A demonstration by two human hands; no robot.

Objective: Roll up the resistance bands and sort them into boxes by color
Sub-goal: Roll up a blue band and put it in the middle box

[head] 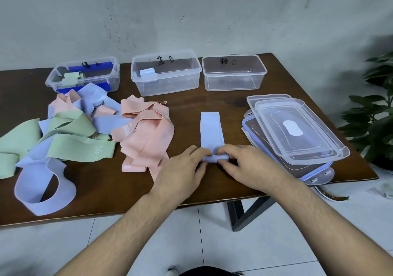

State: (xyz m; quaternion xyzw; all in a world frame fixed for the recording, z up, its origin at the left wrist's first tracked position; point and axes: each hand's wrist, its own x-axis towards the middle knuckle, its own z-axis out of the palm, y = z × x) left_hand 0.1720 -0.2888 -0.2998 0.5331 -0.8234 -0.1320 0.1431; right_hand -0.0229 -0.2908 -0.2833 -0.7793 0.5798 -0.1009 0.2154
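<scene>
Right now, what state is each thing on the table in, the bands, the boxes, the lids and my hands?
Blue band: flat, near end partly rolled.
Left hand: pinching the roll.
Right hand: pinching the roll.
Left box: open, green rolls inside.
Middle box: open, one blue roll inside.
Right box: open, empty.
Lids: stacked, off the boxes.
Band pile: unrolled, tangled.

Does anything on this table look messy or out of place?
Mostly the tangled heap of green, pink and blue elastic bands on the left of the wooden table. The clear plastic lids at right are stacked crooked, overhanging the edge.
</scene>
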